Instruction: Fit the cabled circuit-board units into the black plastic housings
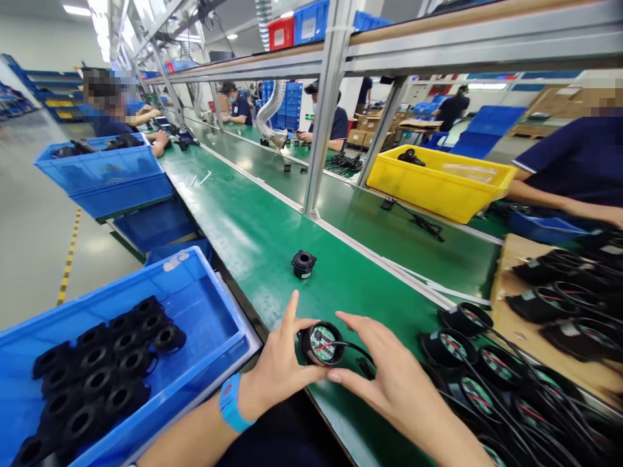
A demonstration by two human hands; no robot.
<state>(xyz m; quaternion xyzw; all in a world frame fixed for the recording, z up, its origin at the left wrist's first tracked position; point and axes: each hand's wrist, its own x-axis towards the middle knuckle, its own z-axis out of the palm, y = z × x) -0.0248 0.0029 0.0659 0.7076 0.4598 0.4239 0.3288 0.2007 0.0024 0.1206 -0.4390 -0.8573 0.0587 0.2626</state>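
Note:
My left hand (280, 357), with a blue wristband, grips a round black housing (303, 350) between thumb and fingers, its index finger stretched out. Inside the housing a green circuit board (323, 344) with red wires faces up, and a black cable (357, 348) runs out toward the right. My right hand (389, 370) curves beside it, fingers and thumb apart, the thumb tip close to the housing's lower rim; whether it touches is unclear. Beyond my hands, a black ring-shaped part (304, 264) sits on the green bench (248, 240).
At left, a blue bin (204, 298) holds several black ring parts. Several cabled housings (479, 395) crowd the right, beside cardboard (509, 311). A metal post (321, 117) and a yellow bin (423, 188) stand beyond. Co-workers sit along the line; one person (574, 162) is at far right.

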